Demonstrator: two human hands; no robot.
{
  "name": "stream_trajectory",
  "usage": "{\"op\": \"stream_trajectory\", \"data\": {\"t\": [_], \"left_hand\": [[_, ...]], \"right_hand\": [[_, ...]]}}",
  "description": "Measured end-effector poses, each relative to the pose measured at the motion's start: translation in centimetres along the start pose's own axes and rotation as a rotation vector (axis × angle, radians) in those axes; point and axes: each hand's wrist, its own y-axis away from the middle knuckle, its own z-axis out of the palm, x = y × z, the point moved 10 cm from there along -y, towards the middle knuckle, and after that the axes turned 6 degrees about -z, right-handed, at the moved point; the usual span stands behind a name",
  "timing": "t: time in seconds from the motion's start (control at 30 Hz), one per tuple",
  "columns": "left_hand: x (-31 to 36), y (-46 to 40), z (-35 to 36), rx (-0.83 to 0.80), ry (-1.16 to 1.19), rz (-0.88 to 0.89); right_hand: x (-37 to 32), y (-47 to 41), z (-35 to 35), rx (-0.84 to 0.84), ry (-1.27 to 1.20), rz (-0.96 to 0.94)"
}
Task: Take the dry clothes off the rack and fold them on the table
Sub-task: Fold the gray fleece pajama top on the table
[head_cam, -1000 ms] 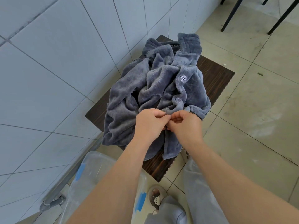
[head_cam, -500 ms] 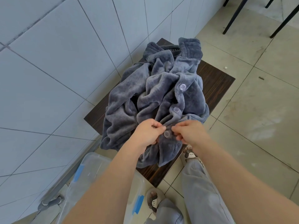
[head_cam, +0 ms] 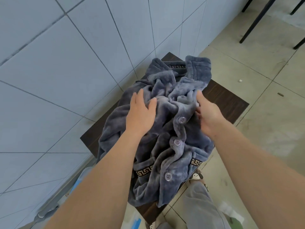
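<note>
Pale tiled wall [head_cam: 69, 66] beside dark wooden table [head_cam: 227, 103], crumpled grey fleece garment [head_cam: 166, 146] heaped on it, left hand [head_cam: 140, 113] flat on fabric with fingers spread, right hand [head_cam: 208, 114] curled, gathering a fold.

Grey-blue fleece buttoned garment [head_cam: 166, 129]: crumpled heap, collar at twelve o'clock, covering dark wood-grain table [head_cam: 226, 103].
</note>
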Motion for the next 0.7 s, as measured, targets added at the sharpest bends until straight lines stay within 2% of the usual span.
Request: {"op": "stream_trajectory", "data": {"t": [0.1,0.17,0.2,0.23,0.27,0.3,0.37,0.4,0.43,0.5,0.53,0.6,0.7], "left_hand": [[-2.0,-0.1,2.5,-0.250,-0.331,-0.190],[-2.9,0.2,3.2,-0.377,-0.383,-0.288],[-3.0,-0.3,2.7,-0.343,-0.383,-0.293],[-2.5,-1.2,1.7,-0.230,-0.395,-0.251],[-1.8,-2.0,0.6,-0.101,-0.356,-0.216],[-1.3,-2.2,0.2,-0.048,-0.233,-0.203],[-1.1,-2.3,2.1,-0.152,0.280,-0.344],[-1.2,-1.9,3.7,-0.207,0.520,-0.455],[-1.2,-1.6,4.8,-0.222,0.611,-0.517],[-2.4,-0.8,5.6,-0.162,0.546,-0.596],[-3.4,-0.5,5.3,-0.108,0.552,-0.641],[-4.6,-0.1,4.8,-0.082,0.778,-0.706],[-4.2,0.1,0.0,-0.009,1.062,-0.592]], "right_hand": [[0.8,-0.1,1.1,-0.156,0.485,0.100],[-1.7,-1.5,-0.7,-0.022,0.829,-0.037],[-3.2,-2.3,-1.6,0.072,0.855,-0.126],[-4.0,-2.8,-2.1,0.119,0.774,-0.154],[-3.8,-3.3,-1.9,0.101,0.610,-0.112],[-2.6,-3.9,-1.9,0.078,0.403,-0.028],[-0.7,-4.6,-0.5,0.010,0.133,0.109],[-0.2,-4.2,0.1,-0.023,0.100,0.162],[0.2,-3.8,0.7,-0.059,0.103,0.210],[0.1,-2.5,2.5,-0.191,0.109,0.249],[-0.7,-1.7,3.2,-0.256,0.116,0.237],[-3.4,-1.2,3.4,-0.282,0.148,0.091],[-9.5,0.5,2.6,-0.241,0.111,-0.224]]}}
